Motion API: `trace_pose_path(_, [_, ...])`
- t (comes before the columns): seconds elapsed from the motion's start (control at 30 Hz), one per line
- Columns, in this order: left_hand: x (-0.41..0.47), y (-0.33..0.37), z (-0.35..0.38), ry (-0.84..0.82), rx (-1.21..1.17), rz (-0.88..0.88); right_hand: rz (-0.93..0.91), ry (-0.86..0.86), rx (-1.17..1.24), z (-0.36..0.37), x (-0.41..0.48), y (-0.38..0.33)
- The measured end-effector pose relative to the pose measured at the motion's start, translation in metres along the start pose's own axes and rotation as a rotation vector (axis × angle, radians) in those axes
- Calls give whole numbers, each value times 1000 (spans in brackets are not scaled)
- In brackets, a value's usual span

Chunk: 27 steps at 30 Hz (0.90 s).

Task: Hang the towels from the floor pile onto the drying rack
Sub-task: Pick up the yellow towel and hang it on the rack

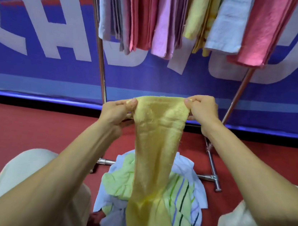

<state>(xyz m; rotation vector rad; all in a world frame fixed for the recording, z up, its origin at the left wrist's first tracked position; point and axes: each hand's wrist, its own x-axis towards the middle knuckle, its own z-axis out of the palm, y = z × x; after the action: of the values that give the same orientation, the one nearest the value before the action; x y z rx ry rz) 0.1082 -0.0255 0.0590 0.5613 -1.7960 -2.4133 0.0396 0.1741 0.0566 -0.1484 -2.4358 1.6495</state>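
The step in hand is lifting one towel out and spreading it for hanging: the left hand [118, 112] and right hand [201, 108] each pinch a top corner of the yellow towel [158, 132], fingers curled on the cloth, top edge stretched between them. Its lower end trails onto the pile [181, 195] on the near floor. The next move likely calls for raising it clear and draping it over the drying rack [101, 65] beyond, where the hung towels [163, 20] look crowded. The blue banner [42, 24] behind carries large white letters, cropped; no word can be read.
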Motion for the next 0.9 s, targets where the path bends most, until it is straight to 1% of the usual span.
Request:
trace_pose_path(0.13, [-1,-6,-7,28,-67,-27,101,-102,172,2,-17,-2])
trace_pose_path(0.23, [-6,-12,-4,28,-78,-22,149,-213,251,1,-30,-5])
trace_pose_path(0.33, [-9,-18,0,10,-53,1,152,-299,287,1,-42,-9])
trace_pose_path(0.53, [-14,-29,17,3,-51,63,100,-392,277,14,-50,-11])
trace_pose_path(0.63, [-14,-33,20,30,-31,102,19,-386,215,20,-52,-11])
trace_pose_path(0.77, [-14,-39,22,13,129,248,-61,-299,149,24,-55,-10])
trace_pose_path(0.9, [-14,-42,23,-5,261,332,-145,-254,76,24,-58,-8])
